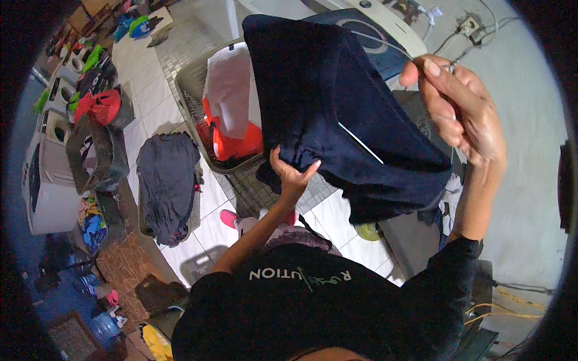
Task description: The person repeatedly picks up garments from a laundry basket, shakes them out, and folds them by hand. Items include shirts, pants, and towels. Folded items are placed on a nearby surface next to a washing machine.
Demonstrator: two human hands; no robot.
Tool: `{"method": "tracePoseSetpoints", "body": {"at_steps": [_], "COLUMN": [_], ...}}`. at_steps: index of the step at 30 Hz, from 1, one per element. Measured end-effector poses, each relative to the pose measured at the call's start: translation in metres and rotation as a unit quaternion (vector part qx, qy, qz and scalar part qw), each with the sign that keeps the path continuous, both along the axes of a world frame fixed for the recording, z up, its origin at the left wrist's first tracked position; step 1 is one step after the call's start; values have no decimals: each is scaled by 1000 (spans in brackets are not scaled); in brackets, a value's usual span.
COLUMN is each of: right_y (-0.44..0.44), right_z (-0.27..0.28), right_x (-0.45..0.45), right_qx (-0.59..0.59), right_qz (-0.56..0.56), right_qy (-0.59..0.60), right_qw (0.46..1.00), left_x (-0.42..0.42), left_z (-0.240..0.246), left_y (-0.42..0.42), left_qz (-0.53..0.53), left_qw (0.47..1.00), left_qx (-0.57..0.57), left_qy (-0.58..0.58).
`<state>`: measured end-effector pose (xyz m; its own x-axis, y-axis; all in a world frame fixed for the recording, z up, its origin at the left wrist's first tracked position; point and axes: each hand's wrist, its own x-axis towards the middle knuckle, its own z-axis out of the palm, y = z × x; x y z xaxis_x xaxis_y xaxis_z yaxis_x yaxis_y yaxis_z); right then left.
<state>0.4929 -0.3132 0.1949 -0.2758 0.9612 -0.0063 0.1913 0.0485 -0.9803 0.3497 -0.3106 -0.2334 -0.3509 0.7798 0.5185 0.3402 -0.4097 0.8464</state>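
A dark navy garment [311,90] hangs spread out in front of me, on what looks like a thin wire clothes hanger [393,43]. My right hand [465,104], raised at the upper right, has its fingers closed around the hanger near its twisted neck. Part of the hanger's straight bar shows as a pale line across the garment's opening. Lower down, my left hand [293,173] grips the cloth at the garment's near edge, thumb on one side and fingers on the other. Folds of dark cloth droop below and to the right of that hand.
Behind the garment stands a plastic laundry basket [183,97] with white and orange clothing [230,94]. Dark grey clothing [167,180] fills another basket at left. A washing machine [411,34] is at upper right, near a wall socket [469,27]. White appliances [56,194] line the left.
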Motion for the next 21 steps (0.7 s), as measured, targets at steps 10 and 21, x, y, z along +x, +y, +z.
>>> {"method": "tracePoseSetpoints", "body": {"at_steps": [10,21], "right_y": [44,227], "right_z": [31,-320], "right_x": [-36,-47], "right_qx": [77,-262], "right_qz": [37,-77], "right_qy": [-49,112], "right_qw": [995,955], "left_x": [-238,-346], "left_z": [56,48], "left_y": [-20,-22], "left_qz": [-249,-1], "left_qw": [902,962], "left_qx": [-341,-268], "left_qy": [-93,-54]}}
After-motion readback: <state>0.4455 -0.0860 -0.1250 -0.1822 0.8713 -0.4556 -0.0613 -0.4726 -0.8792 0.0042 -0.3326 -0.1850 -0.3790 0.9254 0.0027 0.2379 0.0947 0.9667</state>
